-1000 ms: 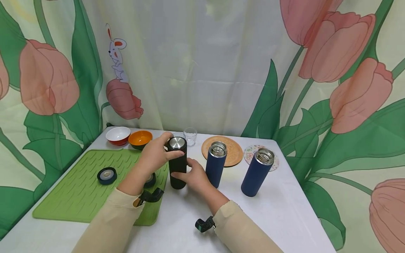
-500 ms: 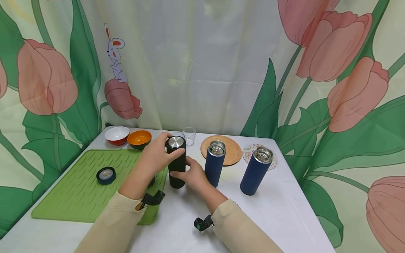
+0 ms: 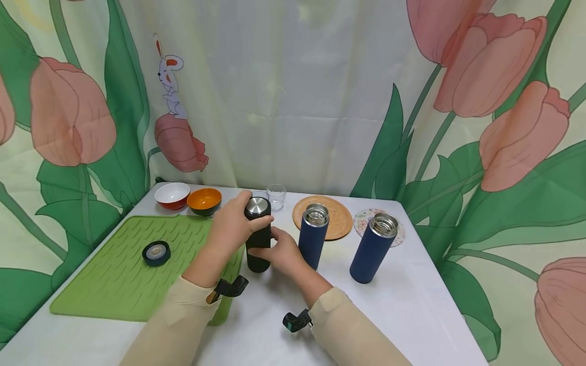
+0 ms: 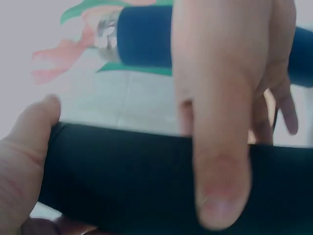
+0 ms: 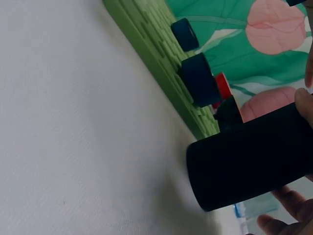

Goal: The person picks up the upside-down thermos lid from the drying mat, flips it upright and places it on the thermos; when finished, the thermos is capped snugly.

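Observation:
A black flask (image 3: 258, 243) with a steel-topped lid (image 3: 257, 206) stands upright on the white table (image 3: 403, 310), just right of the green mat (image 3: 114, 264). My left hand (image 3: 247, 214) grips the lid from the left, thumb across its front. Lower down, my right hand (image 3: 270, 247) wraps the flask's body from the right. In the left wrist view, my fingers (image 4: 220, 127) lie over the black flask (image 4: 122, 171). The right wrist view shows the black flask's base (image 5: 244, 156) close above the table.
Two open blue flasks (image 3: 313, 238) (image 3: 373, 249) stand to the right. A blue lid (image 3: 156, 252) lies on the mat, and the right wrist view shows another blue lid (image 5: 199, 80). At the back are a white bowl (image 3: 172, 195), an orange bowl (image 3: 204, 201), a glass (image 3: 276, 196) and a wooden coaster (image 3: 338, 218).
Both hands stay on the black flask. My left thumb has shifted a little round the lid, and my right hand has slid slightly higher on the body.

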### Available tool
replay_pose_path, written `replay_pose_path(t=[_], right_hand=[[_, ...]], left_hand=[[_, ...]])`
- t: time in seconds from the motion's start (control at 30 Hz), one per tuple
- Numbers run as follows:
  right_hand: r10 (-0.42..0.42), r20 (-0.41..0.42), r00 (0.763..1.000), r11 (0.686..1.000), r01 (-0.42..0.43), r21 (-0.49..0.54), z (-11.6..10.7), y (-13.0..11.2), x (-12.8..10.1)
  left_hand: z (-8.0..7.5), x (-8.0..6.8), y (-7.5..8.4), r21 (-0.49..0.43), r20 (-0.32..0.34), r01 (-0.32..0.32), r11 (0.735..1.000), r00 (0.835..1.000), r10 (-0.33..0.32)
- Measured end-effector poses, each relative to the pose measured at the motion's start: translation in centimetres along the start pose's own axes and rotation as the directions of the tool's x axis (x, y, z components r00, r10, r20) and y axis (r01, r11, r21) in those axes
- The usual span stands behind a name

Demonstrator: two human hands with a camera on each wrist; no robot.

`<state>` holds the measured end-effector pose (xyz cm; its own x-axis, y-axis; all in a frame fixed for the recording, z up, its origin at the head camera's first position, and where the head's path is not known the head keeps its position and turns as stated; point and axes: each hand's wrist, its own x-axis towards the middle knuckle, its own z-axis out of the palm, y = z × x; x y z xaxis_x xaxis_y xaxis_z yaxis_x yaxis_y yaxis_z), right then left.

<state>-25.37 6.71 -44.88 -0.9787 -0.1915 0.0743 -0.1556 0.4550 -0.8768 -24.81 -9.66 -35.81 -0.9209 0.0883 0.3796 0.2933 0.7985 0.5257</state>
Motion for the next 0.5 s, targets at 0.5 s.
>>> replay_pose_path(t=[0.5], right_hand=[[0.01,-0.005,1.0,1.0,-0.01,-0.004,-0.1,-0.1,-0.2]], left_hand=[[0.1,-0.8,0.8,-0.016,0.002,0.1,0.995,0.995,-0.1]])
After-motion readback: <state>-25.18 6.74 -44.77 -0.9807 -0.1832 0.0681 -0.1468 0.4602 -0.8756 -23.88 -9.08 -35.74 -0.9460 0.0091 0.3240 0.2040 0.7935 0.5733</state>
